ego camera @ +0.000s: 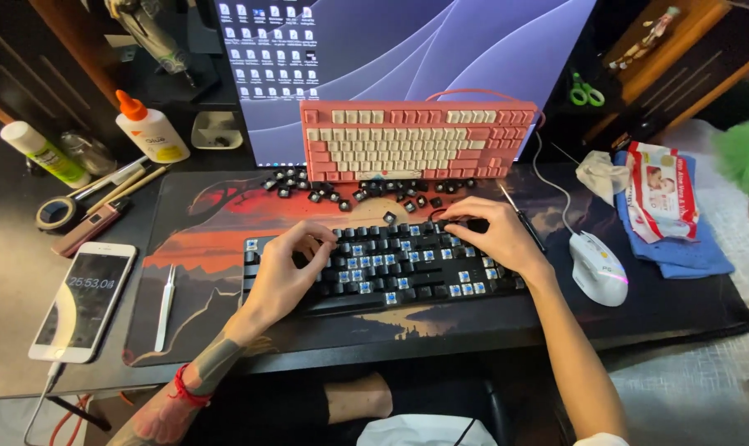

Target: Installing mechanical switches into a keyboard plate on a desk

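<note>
A wide monitor (407,58) stands along the far edge of the desk (11,272), showing a purple wallpaper with rows of icons. A large desk mat (209,239) with a red and orange sunset scene covers the middle of the desk. A pink and cream keyboard (416,140) leans upright against the foot of the monitor. In front of it, lying flat on the mat toward the near edge, is a black keyboard (382,268); many of its keycaps are off, and blue switches show in the gaps. The left hand (287,268) rests on the left half of the black keyboard, fingers curled down together onto the keys, gripping nothing that can be made out. The right hand (494,235) lies on its far right corner, fingers bent and pressed on a dark keycap there. A folded blue cloth (680,252) with a pack of wipes (659,194) on it sits by the right edge. A white phone (83,301) lies near the left edge, screen lit. A white mouse (599,266) sits just right of the black keyboard. A glue bottle (149,128) stands at the far left. Loose black keycaps (349,192) are scattered between the two keyboards.
</note>
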